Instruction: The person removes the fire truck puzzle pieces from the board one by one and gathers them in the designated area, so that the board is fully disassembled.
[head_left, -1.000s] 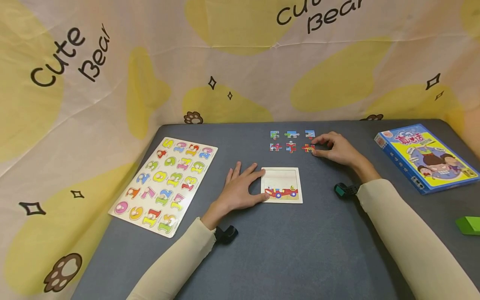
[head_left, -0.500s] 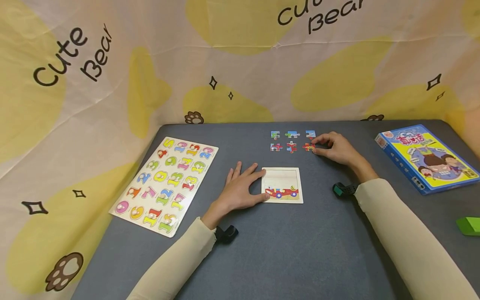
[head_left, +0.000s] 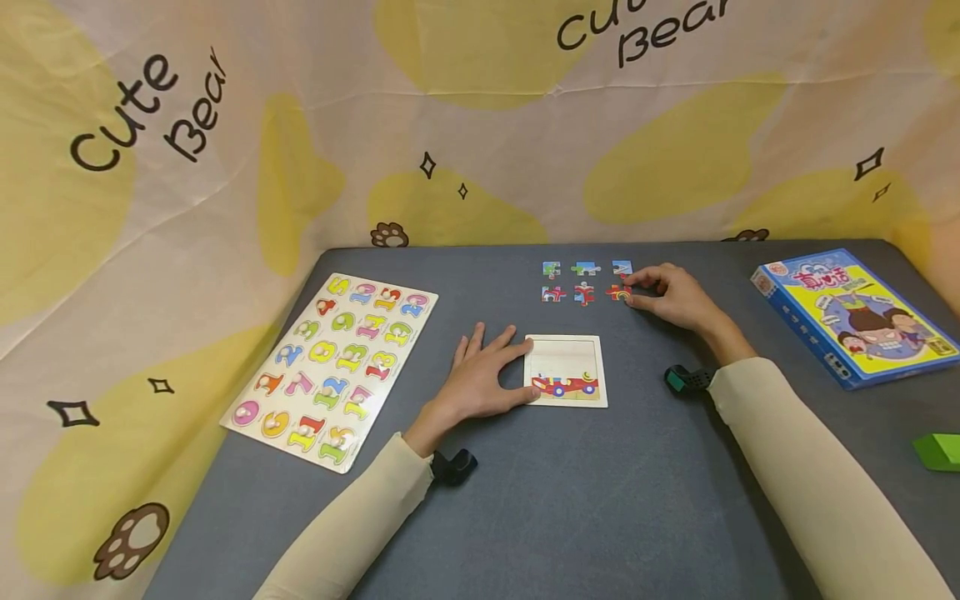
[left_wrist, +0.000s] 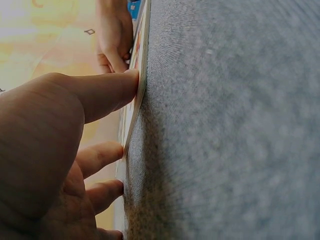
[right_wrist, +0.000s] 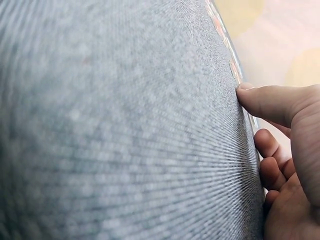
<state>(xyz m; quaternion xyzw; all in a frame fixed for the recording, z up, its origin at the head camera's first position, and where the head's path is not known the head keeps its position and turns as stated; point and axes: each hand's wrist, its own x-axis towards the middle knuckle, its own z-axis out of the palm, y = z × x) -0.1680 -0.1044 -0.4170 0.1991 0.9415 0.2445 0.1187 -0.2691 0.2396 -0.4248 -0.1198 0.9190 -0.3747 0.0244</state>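
Note:
On the grey table lies a small square puzzle tray (head_left: 566, 350) with a white rim; a strip of picture with a red car (head_left: 564, 387) fills its lower part. My left hand (head_left: 480, 379) rests at the tray's left side with its fingers spread, thumb and index fingertip touching the rim. Further back, several jigsaw pieces sit in two rows, among them a red one (head_left: 583, 293) and a blue-and-green one (head_left: 586, 268). My right hand (head_left: 673, 298) pinches the red-and-yellow jigsaw piece (head_left: 617, 292) at the right end of the front row between thumb and index finger.
A number puzzle board (head_left: 330, 367) lies at the left. At the right are a blue-and-yellow box (head_left: 858, 321) and a green block (head_left: 937, 452). A patterned cloth (head_left: 480, 125) hangs behind the table.
Both hands hold their places, and the jigsaw pieces and tray stay put on the table. Only the head view has shifted very slightly.

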